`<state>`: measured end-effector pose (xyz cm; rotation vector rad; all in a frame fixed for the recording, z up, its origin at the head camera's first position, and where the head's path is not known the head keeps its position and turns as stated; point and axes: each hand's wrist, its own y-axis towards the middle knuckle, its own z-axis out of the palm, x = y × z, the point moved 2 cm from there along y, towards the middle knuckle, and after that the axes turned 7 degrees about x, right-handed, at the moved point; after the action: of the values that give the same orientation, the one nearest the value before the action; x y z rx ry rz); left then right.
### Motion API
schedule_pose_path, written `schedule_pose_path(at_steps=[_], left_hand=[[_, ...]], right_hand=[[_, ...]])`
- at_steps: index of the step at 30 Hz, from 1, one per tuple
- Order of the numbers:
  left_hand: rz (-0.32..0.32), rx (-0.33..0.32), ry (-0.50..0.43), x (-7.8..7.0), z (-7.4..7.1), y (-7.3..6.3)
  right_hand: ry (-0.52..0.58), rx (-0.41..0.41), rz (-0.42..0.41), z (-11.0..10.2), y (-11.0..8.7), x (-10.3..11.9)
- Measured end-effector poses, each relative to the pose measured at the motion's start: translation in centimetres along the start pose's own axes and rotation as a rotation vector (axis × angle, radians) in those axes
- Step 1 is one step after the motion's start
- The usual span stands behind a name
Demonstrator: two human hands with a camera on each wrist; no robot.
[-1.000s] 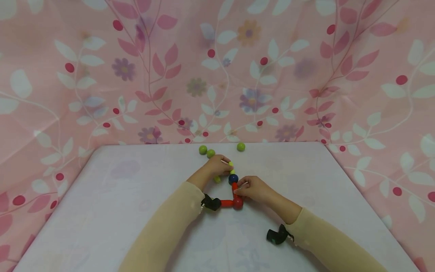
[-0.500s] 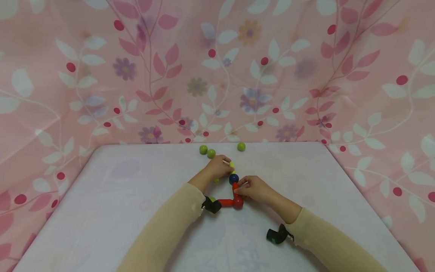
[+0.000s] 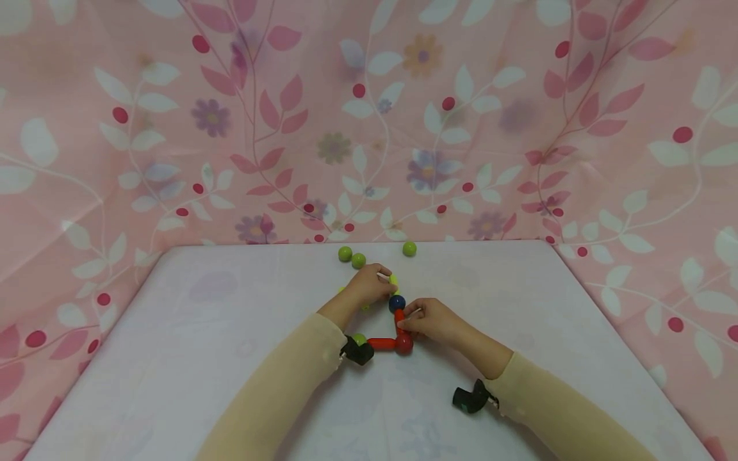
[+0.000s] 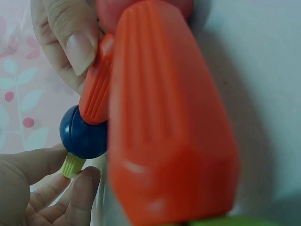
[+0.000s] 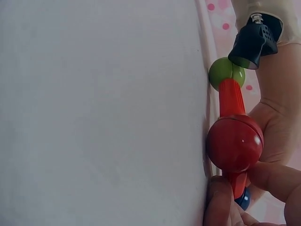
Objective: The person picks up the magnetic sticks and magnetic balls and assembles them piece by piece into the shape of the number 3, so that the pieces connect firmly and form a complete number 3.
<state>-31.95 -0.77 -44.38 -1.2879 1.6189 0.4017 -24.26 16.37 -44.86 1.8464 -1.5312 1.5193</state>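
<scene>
My left hand [image 3: 369, 285] pinches a yellow-green ridged rod [image 4: 73, 165], one end of which meets a dark blue ball [image 3: 396, 303]. Between thumb and fingers, my right hand [image 3: 432, 319] holds a red rod [image 4: 97, 89] that joins the blue ball to a red ball [image 5: 235, 143]. From the red ball a second red rod [image 3: 382, 344] runs left to a green ball [image 5: 225, 74], partly covered by the left wrist camera in the head view. These magnetic-toy-like pieces form a bent chain on the table.
At the table's far edge lie two green balls [image 3: 344, 254] close together and another green ball [image 3: 409, 248] farther right. Small yellow-green pieces [image 3: 366, 308] show partly behind my left wrist. A floral curtain [image 3: 369, 128] hangs behind the white table [image 3: 230, 307].
My left wrist has shifted slightly left and down, baring more of the green ball and second red rod. The right hand keeps its hold in the same place.
</scene>
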Motion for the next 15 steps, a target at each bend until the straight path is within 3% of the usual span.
schedule_pose_path(at_steps=[5, 15], left_hand=[[0.003, -0.005, 0.008, 0.1, 0.1, 0.1], [-0.01, 0.004, -0.019, 0.3, 0.0, 0.3]], right_hand=[[-0.044, -0.016, 0.013, -0.3, 0.2, 0.2], [-0.116, -0.125, 0.069, -1.2, 1.5, 0.7]])
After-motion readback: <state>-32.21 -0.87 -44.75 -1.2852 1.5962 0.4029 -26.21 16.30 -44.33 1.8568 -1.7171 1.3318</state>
